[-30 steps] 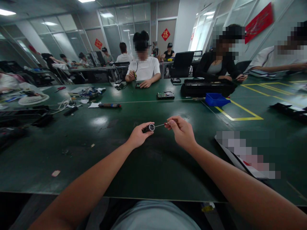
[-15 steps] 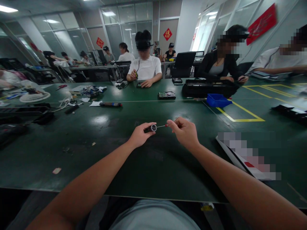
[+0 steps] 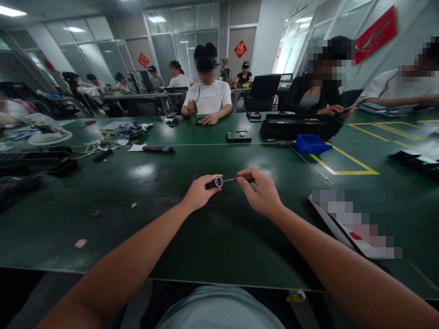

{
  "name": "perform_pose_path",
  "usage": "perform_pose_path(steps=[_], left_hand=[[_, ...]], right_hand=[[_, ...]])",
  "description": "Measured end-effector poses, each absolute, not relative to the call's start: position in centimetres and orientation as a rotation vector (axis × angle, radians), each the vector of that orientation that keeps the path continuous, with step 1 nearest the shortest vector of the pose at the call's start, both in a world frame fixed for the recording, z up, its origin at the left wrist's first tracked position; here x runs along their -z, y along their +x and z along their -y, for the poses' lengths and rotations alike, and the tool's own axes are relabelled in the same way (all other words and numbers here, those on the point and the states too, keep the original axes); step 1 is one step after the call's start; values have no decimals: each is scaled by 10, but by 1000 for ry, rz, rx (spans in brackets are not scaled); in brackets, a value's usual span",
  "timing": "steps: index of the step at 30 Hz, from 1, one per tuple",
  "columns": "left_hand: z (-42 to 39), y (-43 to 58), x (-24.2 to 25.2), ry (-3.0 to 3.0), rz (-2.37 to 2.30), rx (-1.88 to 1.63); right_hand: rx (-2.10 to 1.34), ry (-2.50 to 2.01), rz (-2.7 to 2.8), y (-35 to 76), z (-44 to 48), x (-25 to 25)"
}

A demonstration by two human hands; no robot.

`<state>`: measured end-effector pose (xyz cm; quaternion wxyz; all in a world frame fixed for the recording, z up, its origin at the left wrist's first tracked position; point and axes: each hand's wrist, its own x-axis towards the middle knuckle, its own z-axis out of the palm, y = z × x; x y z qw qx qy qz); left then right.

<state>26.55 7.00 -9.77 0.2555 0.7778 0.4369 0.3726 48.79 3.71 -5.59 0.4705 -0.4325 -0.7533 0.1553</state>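
Note:
My left hand (image 3: 199,193) pinches a small dark cylindrical part with a silver ring end (image 3: 216,183) just above the green table (image 3: 212,237). My right hand (image 3: 259,192) is closed round a thin tool with a red handle and a fine metal shaft (image 3: 235,179). The shaft's tip points left and meets the silver end of the cylinder. Both hands hover over the middle of the table, a short way apart.
A blurred white sheet (image 3: 353,228) lies at my right. Farther back sit a blue bin (image 3: 310,144), a black tray (image 3: 298,125), a circuit board (image 3: 238,136), a pen-like tool (image 3: 157,148) and cable clutter (image 3: 99,146). Several people work across the table.
My right hand has drawn closer to the left, so less of the shaft shows between them and its tip now sits at the cylinder's end.

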Motion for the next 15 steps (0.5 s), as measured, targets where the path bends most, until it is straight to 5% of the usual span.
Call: perform_pose_path(steps=[15], left_hand=[[-69,267,97,2108,-1168,-1024]], right_hand=[[-393,-1203,1819,487,-38,56]])
